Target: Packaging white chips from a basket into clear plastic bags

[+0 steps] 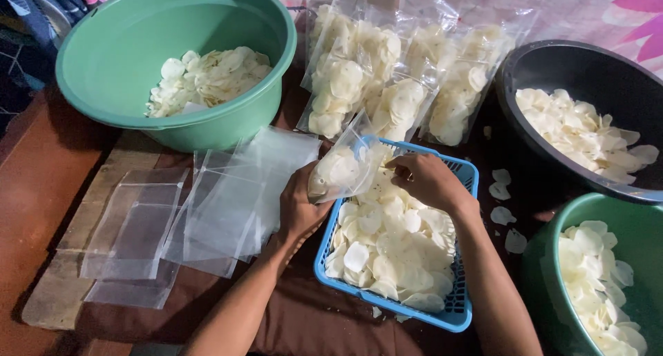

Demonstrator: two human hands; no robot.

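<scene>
The left hand (300, 207) grips a clear plastic bag (343, 164) by its lower side, fingers closed around it, and holds it tilted over the near-left corner of a blue slotted basket (461, 308). The bag is partly filled with pale round chips, its open mouth turned up and to the right. The right hand (426, 180) sits just beside that mouth, above the basket, fingers curled in a loose pinch over the heap of white chips (394, 249) that fills the basket; it seems to hold a few chips, though the fingertips are turned away and that cannot be told for sure. Both hands are close together, with the bag between them and the basket directly below.

To the left of the left hand, a loose stack of empty clear bags (207, 214) lies spread on the dark cloth, touching the wrist's side. Behind the hands, a row of filled bags (394, 80) leans against the back wall. A large green basin (176, 55) with a small pile of chips stands at the far left, a black basin (587, 73) holding more chips at the far right, and a second green tub (601, 273) of chips at the near right. A few stray chips (502, 197) lie on the cloth between the basket and the right-hand tubs
</scene>
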